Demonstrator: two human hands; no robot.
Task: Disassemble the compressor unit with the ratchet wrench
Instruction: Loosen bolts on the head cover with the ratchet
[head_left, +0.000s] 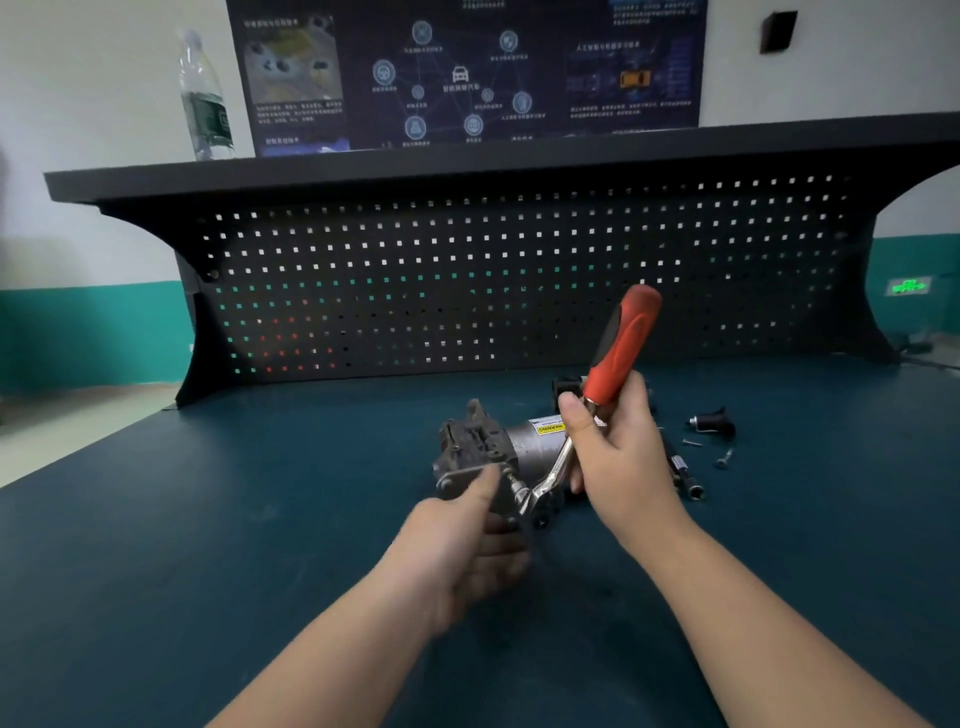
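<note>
While the left hand (467, 540) grips the compressor (498, 452) mid-bench, the right hand (618, 447) holds the ratchet wrench (597, 395), fingers curled around its shaft.

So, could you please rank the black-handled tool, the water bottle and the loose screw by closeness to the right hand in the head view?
From the right hand:
1. Loose screw, just right of it on the bench.
2. Black-handled tool, slightly farther right.
3. Water bottle, far left on the shelf.

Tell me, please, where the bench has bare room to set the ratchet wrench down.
Bare mat stretches left of the compressor unit; more lies between it and the pegboard. Its right side is crowded: screws and sockets.
</note>
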